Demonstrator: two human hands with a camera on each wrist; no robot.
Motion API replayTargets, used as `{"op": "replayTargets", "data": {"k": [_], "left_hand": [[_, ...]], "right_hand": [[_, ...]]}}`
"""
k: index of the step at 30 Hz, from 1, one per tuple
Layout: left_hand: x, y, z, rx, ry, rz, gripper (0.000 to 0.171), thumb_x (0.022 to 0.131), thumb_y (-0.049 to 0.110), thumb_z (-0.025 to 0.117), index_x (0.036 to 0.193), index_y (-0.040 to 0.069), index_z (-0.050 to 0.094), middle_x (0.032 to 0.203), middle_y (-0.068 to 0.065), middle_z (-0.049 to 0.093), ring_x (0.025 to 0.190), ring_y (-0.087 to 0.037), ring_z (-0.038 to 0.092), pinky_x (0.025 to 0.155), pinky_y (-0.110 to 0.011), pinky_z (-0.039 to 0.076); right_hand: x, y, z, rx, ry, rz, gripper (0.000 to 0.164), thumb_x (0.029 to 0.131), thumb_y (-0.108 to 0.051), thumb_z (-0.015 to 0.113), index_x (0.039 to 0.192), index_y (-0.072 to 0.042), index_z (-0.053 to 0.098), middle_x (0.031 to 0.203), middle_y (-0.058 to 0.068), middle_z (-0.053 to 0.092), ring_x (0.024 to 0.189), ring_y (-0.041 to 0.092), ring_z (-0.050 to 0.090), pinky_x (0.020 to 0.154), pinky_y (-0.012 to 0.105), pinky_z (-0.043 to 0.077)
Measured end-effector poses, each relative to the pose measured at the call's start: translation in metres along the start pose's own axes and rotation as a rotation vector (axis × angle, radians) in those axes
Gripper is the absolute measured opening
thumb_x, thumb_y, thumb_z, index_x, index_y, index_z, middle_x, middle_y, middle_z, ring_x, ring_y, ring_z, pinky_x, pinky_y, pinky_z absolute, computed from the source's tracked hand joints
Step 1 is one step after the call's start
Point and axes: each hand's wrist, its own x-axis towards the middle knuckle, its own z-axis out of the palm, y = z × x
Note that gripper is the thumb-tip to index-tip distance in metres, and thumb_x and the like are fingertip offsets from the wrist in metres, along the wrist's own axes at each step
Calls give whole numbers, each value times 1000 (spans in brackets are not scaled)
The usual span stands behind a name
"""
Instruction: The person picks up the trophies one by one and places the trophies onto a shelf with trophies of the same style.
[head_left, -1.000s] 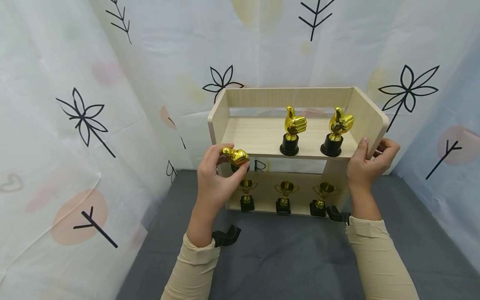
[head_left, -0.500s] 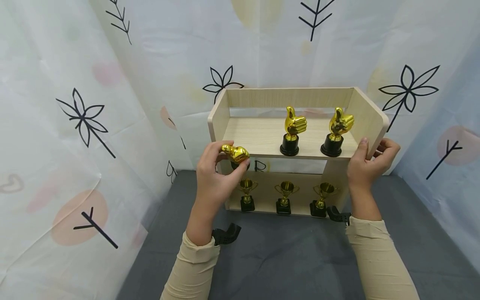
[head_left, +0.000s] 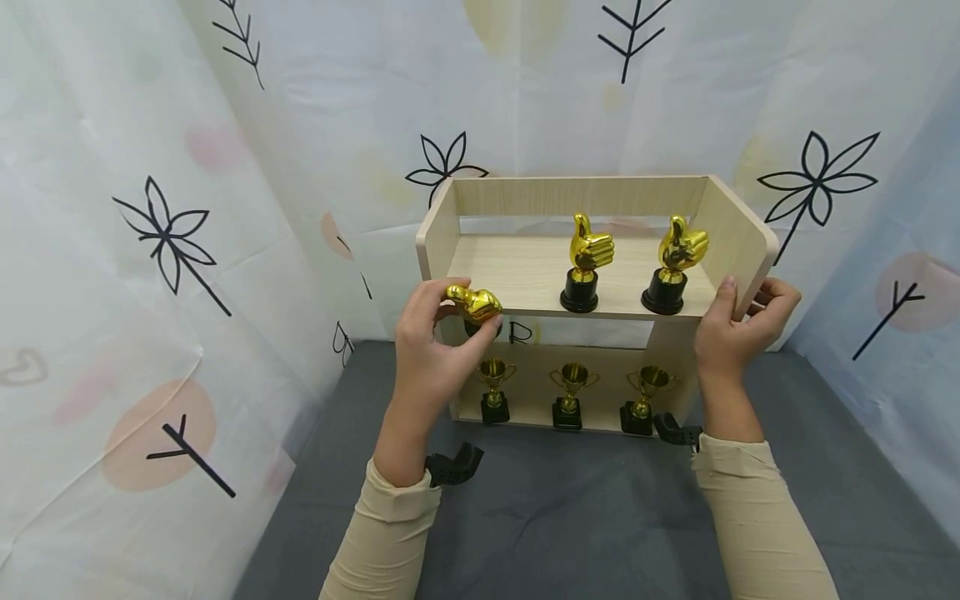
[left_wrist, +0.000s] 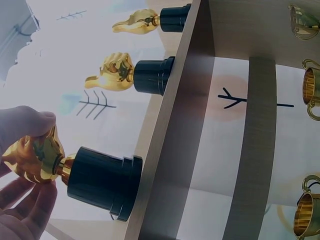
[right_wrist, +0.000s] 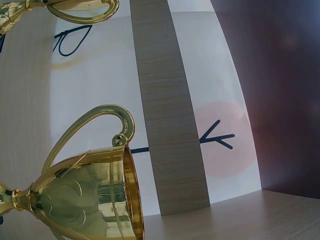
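At the left front of the upper shelf, my left hand (head_left: 435,362) pinches a golden thumbs-up trophy (head_left: 474,304) by its gold part, thumb on one side and fingers on the other. Its black base (left_wrist: 104,182) is close to the shelf board's front edge in the left wrist view; whether they touch I cannot tell. My right hand (head_left: 738,329) grips the right side panel of the wooden shelf (head_left: 738,221), thumb inside and fingers outside. Two more thumbs-up trophies, one mid-board (head_left: 580,287) and one at the right (head_left: 664,287), stand upright on the upper board.
On the lower level stand three gold cup trophies: a left one (head_left: 493,392), a middle one (head_left: 567,396) and a right one (head_left: 639,400). The shelf stands on a grey cloth (head_left: 570,517). Patterned fabric (head_left: 315,125) hangs behind and at the sides.
My left hand and its trophy have shifted very slightly up and right. My right hand stays on the side panel, and the standing trophies have not moved.
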Motion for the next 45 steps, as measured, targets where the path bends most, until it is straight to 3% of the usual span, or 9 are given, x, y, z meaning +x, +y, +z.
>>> {"op": "replayTargets", "data": {"k": [3, 15, 25, 35, 45], "left_hand": [[1, 0, 1, -4, 1, -10, 48, 83, 7, 90, 126, 2, 69, 120, -17, 67, 110, -20, 65, 93, -31, 61], [6, 0, 3, -6, 28, 1, 49, 84, 9, 90, 127, 1, 68, 122, -15, 68, 109, -21, 67, 92, -32, 62], [11, 0, 4, -4, 28, 17, 48, 84, 9, 91, 125, 0, 68, 119, -15, 68, 108, -21, 67, 91, -31, 62], [17, -3, 6, -14, 24, 11, 46, 84, 8, 90, 125, 1, 69, 119, -17, 68, 107, -22, 66, 89, -34, 63], [19, -3, 8, 1, 23, 6, 48, 84, 9, 90, 125, 0, 68, 119, -14, 68, 108, -22, 66, 91, -36, 62]], "right_hand": [[0, 0, 0, -1, -1, -1, 20, 103, -16, 63, 119, -8, 56, 105, -21, 46, 91, -5, 47, 83, 20, 38], [1, 0, -1, 10, 5, -4, 17, 103, -16, 64, 114, -22, 53, 109, -13, 51, 94, -4, 48, 83, 21, 39], [1, 1, -1, -4, -6, 1, 18, 103, -16, 63, 119, -11, 56, 107, -20, 47, 93, -5, 47, 83, 21, 38], [4, 14, 0, -10, -7, 1, 18, 103, -17, 63, 116, -23, 52, 111, -12, 51, 93, -5, 47, 84, 21, 38], [5, 21, 0, -21, -4, -4, 18, 103, -18, 64, 117, -22, 53, 112, -11, 52, 94, -5, 47, 84, 21, 38]]}}
